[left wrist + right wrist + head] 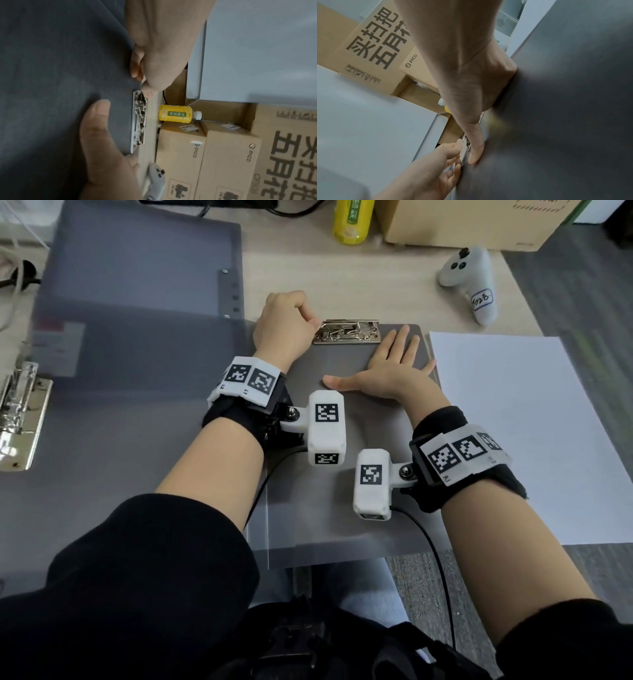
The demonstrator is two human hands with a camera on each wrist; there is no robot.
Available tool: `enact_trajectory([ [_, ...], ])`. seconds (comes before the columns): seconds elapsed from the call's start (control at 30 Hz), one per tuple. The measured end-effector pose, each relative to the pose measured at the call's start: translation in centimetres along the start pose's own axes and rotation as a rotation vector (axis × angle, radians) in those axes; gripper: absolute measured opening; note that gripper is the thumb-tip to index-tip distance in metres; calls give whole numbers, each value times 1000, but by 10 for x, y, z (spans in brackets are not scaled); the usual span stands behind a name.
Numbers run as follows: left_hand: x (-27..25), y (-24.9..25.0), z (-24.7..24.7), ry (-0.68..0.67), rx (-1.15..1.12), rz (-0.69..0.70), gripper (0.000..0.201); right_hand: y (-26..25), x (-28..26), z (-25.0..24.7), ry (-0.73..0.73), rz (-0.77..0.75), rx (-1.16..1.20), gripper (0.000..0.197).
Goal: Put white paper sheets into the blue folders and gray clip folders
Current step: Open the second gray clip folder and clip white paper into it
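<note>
Across the desk's middle lies a flat gray clip folder (342, 474), its silver metal clip (347, 332) at 12 o'clock. At the clip's 9 o'clock end the left hand (282, 325) pinches the lever (fingers curled). Flat, fingers spread, the right hand (390, 368) presses the board. At 3 o'clock a white paper stack (520, 433) waits.

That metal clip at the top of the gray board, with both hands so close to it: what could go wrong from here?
The left hand has its fingers at the end of the metal clip, so a sprung clip might snap down on them. The right hand lies flat on the gray clip folder; if it eases off, the board could slide. The white paper lies beside the board, not under the clip, so it may go in crooked.
</note>
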State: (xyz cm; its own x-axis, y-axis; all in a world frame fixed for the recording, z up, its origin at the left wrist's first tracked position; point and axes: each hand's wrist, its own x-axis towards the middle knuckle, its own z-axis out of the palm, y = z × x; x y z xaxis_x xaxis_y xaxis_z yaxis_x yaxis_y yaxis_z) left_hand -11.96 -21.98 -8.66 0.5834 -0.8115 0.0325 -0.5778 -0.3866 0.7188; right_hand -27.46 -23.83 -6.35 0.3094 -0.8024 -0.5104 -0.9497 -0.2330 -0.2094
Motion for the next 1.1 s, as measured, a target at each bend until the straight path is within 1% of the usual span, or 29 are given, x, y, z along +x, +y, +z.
enact_trajectory([
  [0.07, -2, 3, -2, -3, -106, -28, 30, 0, 0, 0, 3, -1, 0, 140],
  [0.13, -5, 11, -5, 21, -172, -12, 29, 1, 1, 0, 5, -5, 4, 140],
  [0.23, -7, 28, -7, 35, -181, 110, 29, 2, -1, 0, 14, -24, 11, 140],
  [0.27, -7, 33, -7, 21, -190, 153, 26, 2, -1, 0, 14, -33, 14, 140],
  [0.33, -10, 42, -5, -53, -240, 213, 11, 4, -1, -1, 9, -48, 22, 140],
  [0.37, -10, 46, -3, -96, -258, 238, 11, 5, -1, -2, 5, -56, 28, 139],
  [0.43, -11, 51, -1, -179, -244, 282, 24, 8, -1, -4, -2, -76, 52, 136],
  [0.5, -11, 55, 1, -257, -183, 318, 34, 11, -2, -5, 1, -101, 75, 133],
  [0.6, -9, 59, 5, -351, -106, 351, 39, 14, -3, -5, 9, -127, 91, 130],
  [0.7, -7, 61, 13, -419, -45, 322, 40, 16, -2, -5, 15, -144, 100, 129],
  [0.8, -6, 63, 20, -473, 7, 272, 46, 19, -1, -4, 18, -155, 113, 127],
  [0.87, -6, 65, 23, -497, 46, 251, 52, 20, 0, -4, 21, -159, 121, 127],
  [0.93, -6, 64, 25, -491, 89, 250, 53, 21, 1, -4, 29, -159, 123, 127],
  [1.0, -7, 64, 25, -481, 120, 261, 52, 22, 2, -3, 36, -160, 127, 126],
  [1.1, -10, 65, 22, -469, 162, 300, 58, 22, 5, -3, 35, -157, 142, 123],
])
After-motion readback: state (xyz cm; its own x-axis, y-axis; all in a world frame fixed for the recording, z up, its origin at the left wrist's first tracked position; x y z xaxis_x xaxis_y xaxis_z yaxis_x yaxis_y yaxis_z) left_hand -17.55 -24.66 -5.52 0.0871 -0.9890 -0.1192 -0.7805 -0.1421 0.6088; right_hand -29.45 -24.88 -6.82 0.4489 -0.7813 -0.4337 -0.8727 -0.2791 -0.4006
